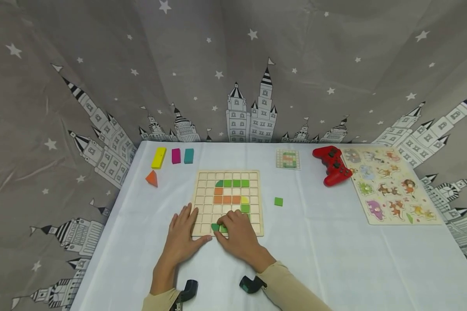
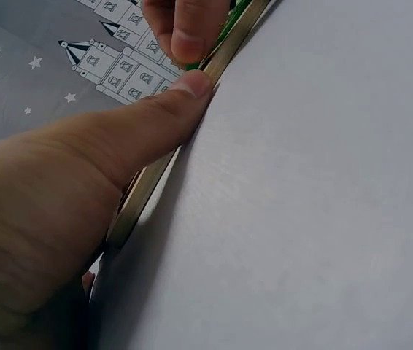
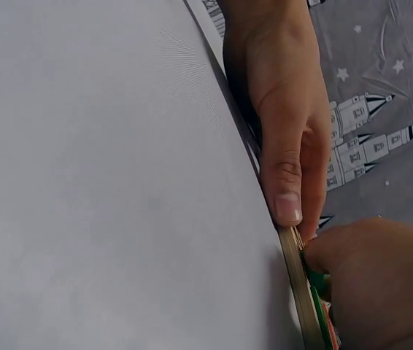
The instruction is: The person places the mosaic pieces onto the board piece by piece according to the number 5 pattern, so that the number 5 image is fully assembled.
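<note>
Lower centre of the head view: my left hand (image 1: 183,235) lies flat with straight fingers on the lower left corner of the grid board (image 1: 227,202), thumb against its front edge, steadying it. My right hand (image 1: 237,233) curls its fingertips round a green tile (image 1: 215,226) over the board's bottom row. I judge the step to be seating that tile; the next move calls for squaring it to one cell and pressing it flush, while a spare green tile (image 1: 278,201) waits right of the board.
</note>
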`<act>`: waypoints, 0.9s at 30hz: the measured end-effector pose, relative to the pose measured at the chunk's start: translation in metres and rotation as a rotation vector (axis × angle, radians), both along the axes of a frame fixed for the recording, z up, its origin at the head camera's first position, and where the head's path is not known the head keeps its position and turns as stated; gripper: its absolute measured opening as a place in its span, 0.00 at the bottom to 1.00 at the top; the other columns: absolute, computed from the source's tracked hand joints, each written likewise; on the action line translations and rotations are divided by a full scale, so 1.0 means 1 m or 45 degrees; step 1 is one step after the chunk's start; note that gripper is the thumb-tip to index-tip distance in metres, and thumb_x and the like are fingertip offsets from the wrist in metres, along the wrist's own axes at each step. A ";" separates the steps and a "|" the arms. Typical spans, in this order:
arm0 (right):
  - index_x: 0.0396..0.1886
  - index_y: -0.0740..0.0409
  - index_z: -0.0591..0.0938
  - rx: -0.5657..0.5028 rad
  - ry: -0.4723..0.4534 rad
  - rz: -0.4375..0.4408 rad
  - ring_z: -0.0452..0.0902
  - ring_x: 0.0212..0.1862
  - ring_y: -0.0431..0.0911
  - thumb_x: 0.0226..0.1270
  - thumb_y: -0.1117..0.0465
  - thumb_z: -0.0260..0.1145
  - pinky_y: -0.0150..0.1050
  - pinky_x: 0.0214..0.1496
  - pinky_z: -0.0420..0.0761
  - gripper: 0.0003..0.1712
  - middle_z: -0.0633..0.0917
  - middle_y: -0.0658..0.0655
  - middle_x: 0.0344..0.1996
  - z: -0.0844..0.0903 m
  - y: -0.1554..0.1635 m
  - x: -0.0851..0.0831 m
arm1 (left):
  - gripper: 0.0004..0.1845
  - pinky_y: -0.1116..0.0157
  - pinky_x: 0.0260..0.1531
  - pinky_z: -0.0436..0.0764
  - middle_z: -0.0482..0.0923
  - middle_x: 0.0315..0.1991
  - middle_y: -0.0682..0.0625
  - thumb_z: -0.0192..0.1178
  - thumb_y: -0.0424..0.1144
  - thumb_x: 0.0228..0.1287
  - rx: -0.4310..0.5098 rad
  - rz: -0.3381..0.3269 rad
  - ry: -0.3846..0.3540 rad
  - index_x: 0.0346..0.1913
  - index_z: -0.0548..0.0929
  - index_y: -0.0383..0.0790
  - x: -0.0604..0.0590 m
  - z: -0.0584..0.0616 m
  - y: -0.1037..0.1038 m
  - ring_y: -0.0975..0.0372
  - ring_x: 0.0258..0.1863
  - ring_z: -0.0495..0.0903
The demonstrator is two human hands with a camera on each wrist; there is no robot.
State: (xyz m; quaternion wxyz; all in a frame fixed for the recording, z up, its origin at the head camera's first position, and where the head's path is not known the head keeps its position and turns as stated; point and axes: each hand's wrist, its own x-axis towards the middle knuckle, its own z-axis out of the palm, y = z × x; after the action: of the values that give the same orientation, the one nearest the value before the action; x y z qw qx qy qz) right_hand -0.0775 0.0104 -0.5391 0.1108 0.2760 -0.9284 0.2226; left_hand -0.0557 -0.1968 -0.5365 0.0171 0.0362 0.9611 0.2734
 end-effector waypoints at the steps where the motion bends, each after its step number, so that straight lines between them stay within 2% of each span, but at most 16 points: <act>1: 0.40 0.45 0.84 0.006 0.008 -0.010 0.65 0.34 0.39 0.68 0.46 0.69 0.33 0.39 0.62 0.10 0.78 0.43 0.31 0.000 -0.001 0.000 | 0.55 0.41 0.79 0.46 0.52 0.81 0.35 0.72 0.62 0.54 -0.002 0.000 -0.002 0.78 0.62 0.34 0.000 0.000 0.000 0.41 0.81 0.49; 7: 0.38 0.44 0.83 0.031 0.031 -0.059 0.63 0.33 0.39 0.66 0.47 0.70 0.32 0.37 0.59 0.09 0.77 0.43 0.30 0.001 -0.007 0.000 | 0.55 0.41 0.79 0.46 0.52 0.81 0.35 0.72 0.61 0.54 0.005 0.005 0.013 0.78 0.62 0.34 0.000 0.002 -0.001 0.42 0.81 0.50; 14: 0.36 0.43 0.84 -0.017 -0.052 -0.113 0.62 0.32 0.39 0.64 0.49 0.70 0.32 0.38 0.60 0.06 0.76 0.43 0.29 0.002 -0.009 0.002 | 0.55 0.41 0.80 0.46 0.53 0.81 0.35 0.72 0.62 0.54 0.011 0.015 -0.016 0.77 0.63 0.35 0.000 0.002 0.000 0.42 0.81 0.50; 22: 0.39 0.43 0.86 -0.041 -0.105 -0.161 0.63 0.34 0.40 0.64 0.47 0.71 0.34 0.39 0.61 0.08 0.78 0.44 0.30 0.004 -0.008 0.002 | 0.55 0.41 0.80 0.46 0.54 0.81 0.35 0.73 0.61 0.53 0.012 0.023 -0.006 0.77 0.64 0.34 -0.001 0.002 0.001 0.42 0.81 0.50; 27: 0.48 0.47 0.86 -0.182 -0.224 -0.167 0.64 0.35 0.39 0.67 0.45 0.69 0.35 0.41 0.62 0.16 0.78 0.45 0.32 0.006 0.009 -0.004 | 0.55 0.42 0.80 0.45 0.53 0.81 0.35 0.74 0.61 0.53 0.014 0.022 -0.006 0.77 0.64 0.34 0.000 0.001 0.001 0.42 0.81 0.50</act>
State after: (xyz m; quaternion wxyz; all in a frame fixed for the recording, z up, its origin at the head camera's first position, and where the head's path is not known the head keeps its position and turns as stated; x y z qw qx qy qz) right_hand -0.0819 0.0194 -0.5328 0.0628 0.1857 -0.9324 0.3037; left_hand -0.0560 -0.1963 -0.5358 0.0169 0.0275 0.9597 0.2790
